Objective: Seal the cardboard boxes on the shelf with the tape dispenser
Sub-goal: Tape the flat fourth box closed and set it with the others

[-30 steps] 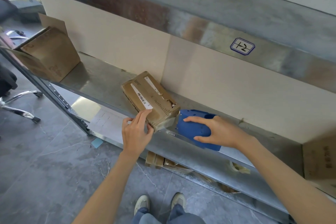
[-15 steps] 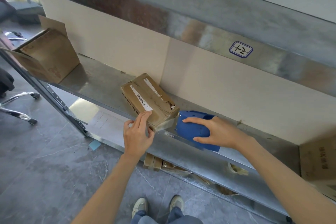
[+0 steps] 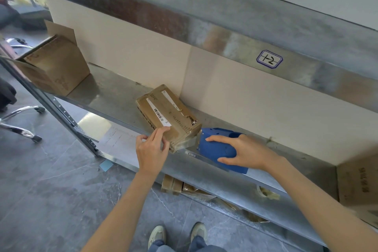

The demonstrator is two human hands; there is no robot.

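While the left hand [image 3: 151, 149] pins the small cardboard box [image 3: 167, 114] at its near corner, fingers [image 3: 161, 132] flat on top and not gripping, right hand [image 3: 243, 152] wraps the blue tape dispenser [image 3: 216, 145] butted against the box's right end. Bracing likely stops the box sliding on the metal shelf [image 3: 114, 94] as tape pulls. Open-flapped box [image 3: 55, 65] sits far left, third box [image 3: 360, 182] at right edge, both untouched.
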